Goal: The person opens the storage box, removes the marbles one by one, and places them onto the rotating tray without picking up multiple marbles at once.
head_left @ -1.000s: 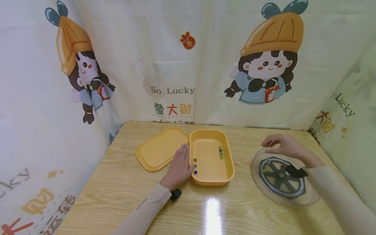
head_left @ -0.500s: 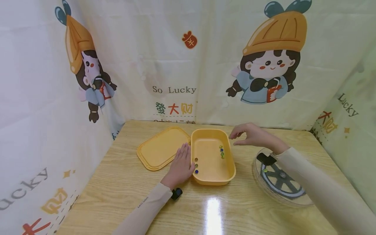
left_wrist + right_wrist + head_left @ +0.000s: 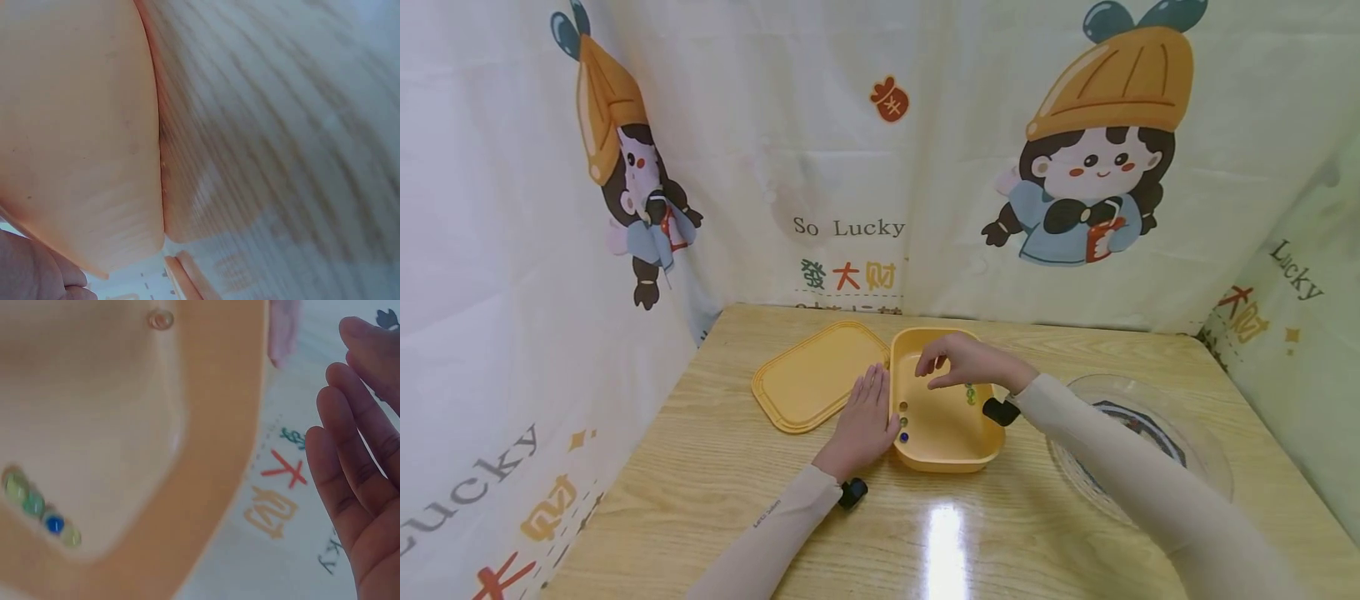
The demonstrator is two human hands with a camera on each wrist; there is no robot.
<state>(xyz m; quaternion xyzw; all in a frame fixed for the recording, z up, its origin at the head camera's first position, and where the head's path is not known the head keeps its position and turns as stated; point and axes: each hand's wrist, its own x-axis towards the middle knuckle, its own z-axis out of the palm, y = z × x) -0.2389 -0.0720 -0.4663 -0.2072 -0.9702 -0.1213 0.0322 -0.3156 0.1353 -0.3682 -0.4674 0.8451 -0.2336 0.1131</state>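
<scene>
My left hand (image 3: 861, 429) lies with straight fingers against the left wall of the yellow plastic box (image 3: 940, 433). In the left wrist view its fingers show at the lower left, by the rim of the box (image 3: 81, 137). Over the box hovers my right hand (image 3: 973, 362), fingers bent and apart from the thumb. The right wrist view shows nothing between those fingers (image 3: 340, 469). Inside the box, 3 glass marbles (image 3: 903, 422) line the left side. Several green and blue marbles (image 3: 55, 524) form a row at the right side, partly hidden by my right hand in the head view.
A yellow lid (image 3: 820, 375) lies flat on the wooden table (image 3: 715, 500), left of the box. At the right stands a clear round dish (image 3: 1108, 382) with a dark wheel-shaped piece inside, partly covered by my right sleeve (image 3: 1120, 458). A printed curtain (image 3: 940, 208) hangs behind.
My right hand has travelled left from above the round dish, past the box's right rim, to over the box. My left hand has stayed at the left wall.
</scene>
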